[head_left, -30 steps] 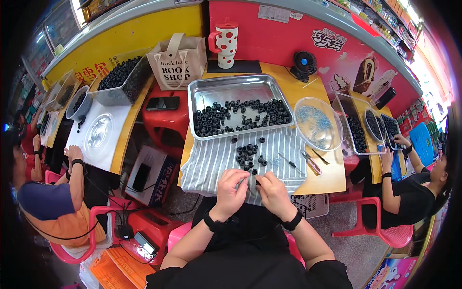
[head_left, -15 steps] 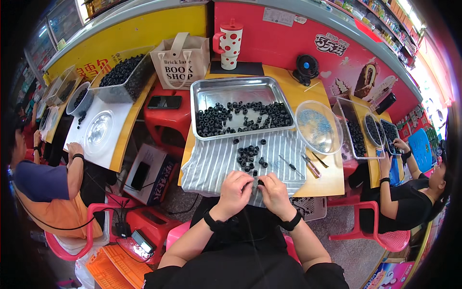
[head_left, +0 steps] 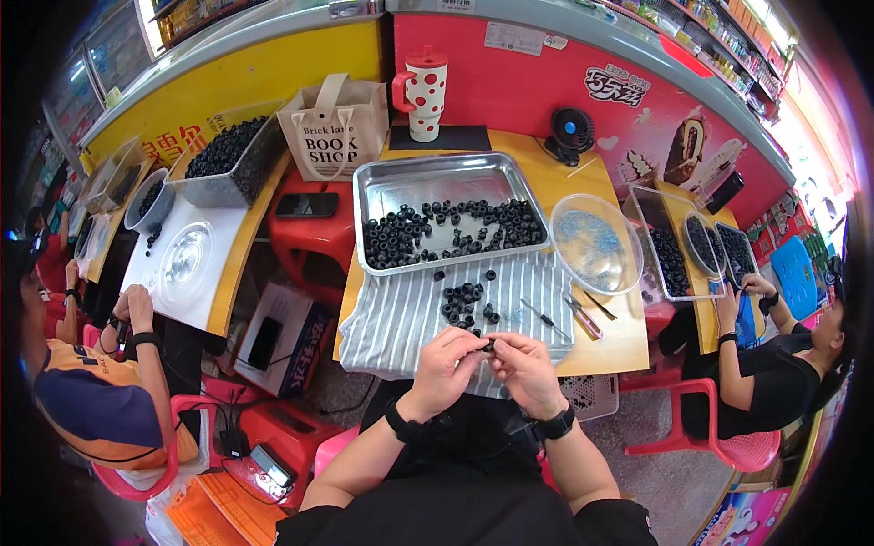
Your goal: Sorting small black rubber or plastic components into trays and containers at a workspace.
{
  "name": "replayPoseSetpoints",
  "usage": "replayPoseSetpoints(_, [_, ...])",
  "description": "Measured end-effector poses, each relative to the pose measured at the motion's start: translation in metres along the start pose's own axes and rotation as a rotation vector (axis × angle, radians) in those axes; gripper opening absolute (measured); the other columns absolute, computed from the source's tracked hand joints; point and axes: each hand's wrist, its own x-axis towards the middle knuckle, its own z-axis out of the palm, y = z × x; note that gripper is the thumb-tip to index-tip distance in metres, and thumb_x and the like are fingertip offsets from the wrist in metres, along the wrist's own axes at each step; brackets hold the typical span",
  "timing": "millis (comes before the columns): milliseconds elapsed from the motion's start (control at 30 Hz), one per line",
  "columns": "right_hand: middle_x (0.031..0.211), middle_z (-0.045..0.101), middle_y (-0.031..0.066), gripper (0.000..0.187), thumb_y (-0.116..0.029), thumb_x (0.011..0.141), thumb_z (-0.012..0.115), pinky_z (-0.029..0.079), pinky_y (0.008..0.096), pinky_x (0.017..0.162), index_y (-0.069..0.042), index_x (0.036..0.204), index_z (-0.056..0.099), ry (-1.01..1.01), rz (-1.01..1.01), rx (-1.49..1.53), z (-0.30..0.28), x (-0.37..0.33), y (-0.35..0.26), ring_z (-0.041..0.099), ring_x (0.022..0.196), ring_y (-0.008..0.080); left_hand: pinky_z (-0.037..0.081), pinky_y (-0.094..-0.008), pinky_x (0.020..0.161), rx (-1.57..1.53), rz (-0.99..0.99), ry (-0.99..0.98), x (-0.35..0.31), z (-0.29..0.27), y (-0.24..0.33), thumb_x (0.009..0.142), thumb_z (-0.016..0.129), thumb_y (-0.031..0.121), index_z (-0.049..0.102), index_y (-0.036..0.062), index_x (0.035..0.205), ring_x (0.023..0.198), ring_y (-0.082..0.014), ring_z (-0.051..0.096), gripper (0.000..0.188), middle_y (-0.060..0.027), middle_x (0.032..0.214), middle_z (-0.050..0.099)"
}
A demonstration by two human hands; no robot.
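My left hand and my right hand meet over the table's near edge, fingers pinched together. Between their fingertips sits a small black ring-shaped part, mostly covered by the fingers. Just beyond lies a loose pile of similar black parts on a grey-and-white striped cloth. Farther back, a shallow metal tray holds many more of them. A thin dark-handled pick and tweezers rest to the right of the pile, beside a tool with a reddish handle.
A round clear lid with fine bluish bits overlaps the table's right side. Behind the tray stand a polka-dot tumbler and a small black fan. A canvas bag and a red stool are on the left. People work at tables on both sides.
My hands have come together and up slightly, the right hand turning so its fingertips meet the left's around the black part. The person at left has shifted their hands. The view has tilted slightly.
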Motion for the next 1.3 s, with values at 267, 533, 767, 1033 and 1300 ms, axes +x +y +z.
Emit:
replayPoseSetpoints(267, [0.088,0.066,0.0054,0.018,-0.012,0.098,0.059,0.046,0.0208,0.06,0.002,0.107,0.066,-0.044,-0.001,0.183,-0.006,-0.002,0.009,0.059,0.072,0.0085,0.052,-0.0285,0.064,0.015,-0.009,0.008,-0.001,0.0,0.006,0.08,0.071,-0.004,0.071,0.0018,0.098,0.078,-0.0211,0.065,0.019,-0.0103,0.09,0.067])
replayPoseSetpoints(533, [0.089,0.062,0.0099,0.018,-0.009,0.098,0.057,0.044,0.0222,0.061,0.004,0.108,0.063,0.02,0.112,0.416,-0.012,-0.002,0.012,0.054,0.071,0.0117,0.049,-0.033,0.063,0.519,0.035,-0.082,-0.005,0.0,-0.01,0.077,0.069,-0.002,0.069,0.0014,0.096,0.077,-0.0247,0.061,0.02,-0.01,0.086,0.063])
replayPoseSetpoints(767, [0.089,0.062,0.0109,0.012,-0.007,0.097,0.055,0.042,0.0223,0.059,0.0,0.106,0.061,0.002,0.127,0.466,-0.007,-0.009,0.013,0.053,0.069,0.0118,0.048,-0.0307,0.066,0.28,-0.045,-0.049,-0.005,-0.005,0.003,0.079,0.068,0.0,0.068,0.0014,0.104,0.08,-0.0228,0.061,0.025,-0.0093,0.091,0.062])
replayPoseSetpoints(1033, [0.085,0.064,0.0095,0.004,-0.009,0.097,0.057,0.041,0.0224,0.057,-0.005,0.099,0.059,-0.102,0.213,0.436,0.011,-0.017,0.024,0.054,0.065,0.0102,0.049,-0.0248,0.068,-0.51,-0.314,-0.207,-0.025,-0.026,-0.011,0.088,0.064,-0.001,0.07,0.0023,0.109,0.085,-0.0121,0.061,0.022,-0.0045,0.097,0.061])
replayPoseSetpoints(1300, [0.082,0.065,0.0062,0.005,-0.009,0.095,0.062,0.042,0.023,0.054,-0.004,0.095,0.062,0.031,0.051,0.128,0.025,-0.021,0.03,0.055,0.063,0.0101,0.051,-0.0221,0.076,-0.822,-0.523,-0.069,-0.029,-0.023,-0.01,0.094,0.059,0.001,0.068,-0.0011,0.11,0.09,-0.0106,0.063,0.018,-0.0061,0.103,0.066])
